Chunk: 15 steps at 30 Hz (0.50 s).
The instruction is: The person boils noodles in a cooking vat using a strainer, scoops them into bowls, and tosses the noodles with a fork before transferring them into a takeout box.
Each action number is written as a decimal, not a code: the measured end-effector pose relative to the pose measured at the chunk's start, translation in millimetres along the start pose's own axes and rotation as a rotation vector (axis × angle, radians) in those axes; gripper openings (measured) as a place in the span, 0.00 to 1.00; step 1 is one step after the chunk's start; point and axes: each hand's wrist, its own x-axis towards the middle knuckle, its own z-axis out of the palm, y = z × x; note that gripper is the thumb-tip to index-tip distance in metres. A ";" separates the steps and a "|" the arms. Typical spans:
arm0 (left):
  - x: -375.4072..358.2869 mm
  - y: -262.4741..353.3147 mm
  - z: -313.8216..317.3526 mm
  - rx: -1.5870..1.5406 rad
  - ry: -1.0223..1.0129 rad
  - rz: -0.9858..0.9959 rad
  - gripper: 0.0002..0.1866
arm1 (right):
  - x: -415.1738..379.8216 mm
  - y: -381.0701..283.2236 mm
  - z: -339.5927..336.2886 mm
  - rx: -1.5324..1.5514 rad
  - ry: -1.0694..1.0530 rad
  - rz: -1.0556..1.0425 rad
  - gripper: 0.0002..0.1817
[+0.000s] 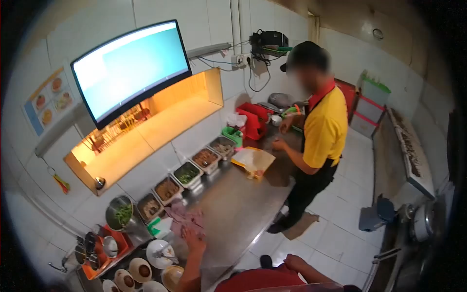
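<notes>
My left hand (193,239) presses on a crumpled pinkish cloth (187,217) on the steel counter (226,207), its fingers bunched against the fabric. The cloth lies beside the row of food pans, close to a green-and-white packet (159,227). Just in front of my red shirt, away from the counter, is my right hand (294,264). Its fingers are too small and dim to make out. Near my left forearm stand a white bowl with a spoon (161,253) and several bowls with dark contents (140,270).
Food pans (187,174) line the wall side. A person in a yellow shirt (327,131) stands at the counter's far end, by a yellow-edged paper sheet (253,160). An orange tray (121,247) holds ladles; a monitor (134,73) hangs above the serving hatch (155,131).
</notes>
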 end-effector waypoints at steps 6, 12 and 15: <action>-86.5 46.5 -15.5 -0.033 -0.015 0.178 0.41 | 91.1 -93.4 -126.7 -0.113 0.256 -0.277 0.16; -142.2 54.1 -11.7 0.074 -0.154 -0.041 0.44 | 219.8 -143.6 -170.1 -0.093 0.412 -0.632 0.19; -132.6 44.4 -12.9 0.022 -0.298 0.114 0.45 | 248.2 -125.2 -162.7 -0.152 0.580 -0.636 0.25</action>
